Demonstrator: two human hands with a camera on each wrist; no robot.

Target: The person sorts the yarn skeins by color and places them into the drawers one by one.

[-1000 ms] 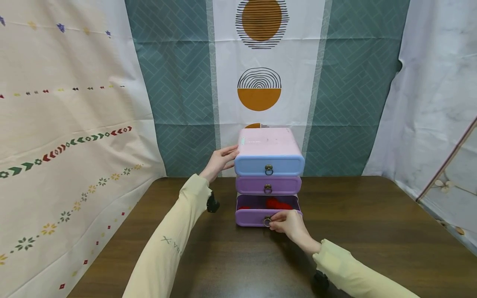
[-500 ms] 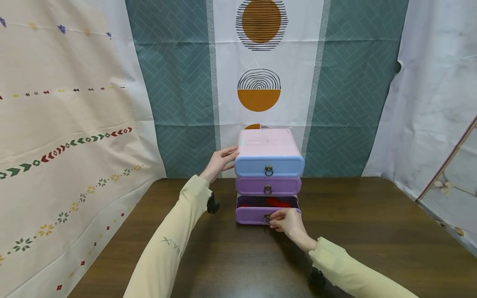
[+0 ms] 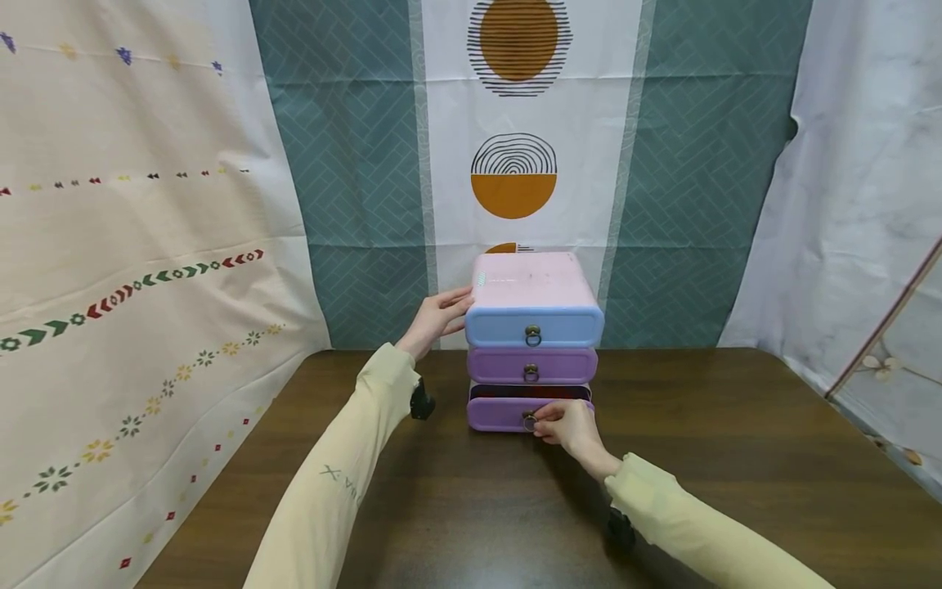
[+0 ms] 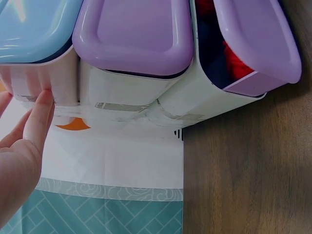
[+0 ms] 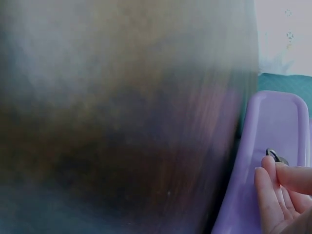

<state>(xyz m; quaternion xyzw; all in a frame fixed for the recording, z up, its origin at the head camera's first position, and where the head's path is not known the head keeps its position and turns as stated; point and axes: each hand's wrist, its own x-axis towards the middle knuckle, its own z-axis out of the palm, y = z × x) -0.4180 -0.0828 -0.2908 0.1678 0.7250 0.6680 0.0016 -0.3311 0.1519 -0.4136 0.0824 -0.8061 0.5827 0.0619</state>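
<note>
A small drawer unit (image 3: 531, 278) has a pink top case with a blue drawer front (image 3: 500, 327) and two purple drawers below. My left hand (image 3: 434, 321) rests its fairly straight fingers on the pink left side of the top case. Low down, my right hand (image 3: 574, 429) pinches the ring pull (image 3: 529, 421) of the bottom drawer (image 3: 489, 415) between thumb and fingers. That drawer sticks out a little. Something red and fuzzy (image 4: 236, 63) shows inside it in the left wrist view; its kind cannot be told. The upper two drawers are fully in.
The unit stands on a dark brown wooden table (image 3: 456, 507), close to its back edge. Behind hangs a teal and white patterned cloth (image 3: 368, 188). More cloth hangs at the left (image 3: 147, 245) and right. Each wrist wears a black device.
My right hand has pushed the bottom drawer inward by its ring pull, so its gap has narrowed and less red shows. My left hand has stayed on the side of the top case.
</note>
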